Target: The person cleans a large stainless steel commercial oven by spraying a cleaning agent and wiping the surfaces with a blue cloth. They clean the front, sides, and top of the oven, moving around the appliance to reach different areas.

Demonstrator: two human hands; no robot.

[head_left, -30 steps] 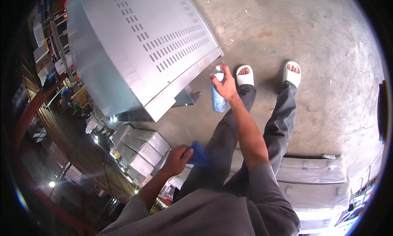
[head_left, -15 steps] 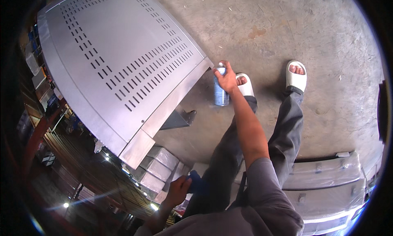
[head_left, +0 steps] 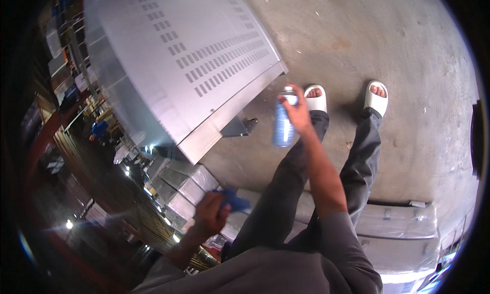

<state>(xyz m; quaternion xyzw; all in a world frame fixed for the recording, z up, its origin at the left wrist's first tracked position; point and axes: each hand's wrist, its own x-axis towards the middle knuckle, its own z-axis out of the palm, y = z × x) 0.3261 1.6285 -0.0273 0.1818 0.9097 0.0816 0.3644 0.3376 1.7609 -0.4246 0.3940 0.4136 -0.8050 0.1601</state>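
Observation:
My right hand grips a blue spray can with a silver top, held upright just past the corner of a large grey metal cabinet panel with rows of vent slots. My left hand is low at my side, closed on a crumpled blue cloth. My legs in dark trousers and white slide sandals stand on the concrete floor.
A metal bracket foot sticks out under the panel's lower edge. Wrapped grey metal units lie stacked at the lower left, and a long wrapped grey unit lies behind my legs. Cluttered shelves line the far left.
My right hand with the can has stayed by the panel's corner. My left hand with the cloth dropped low, then came back up a little. The view shifted over the panel.

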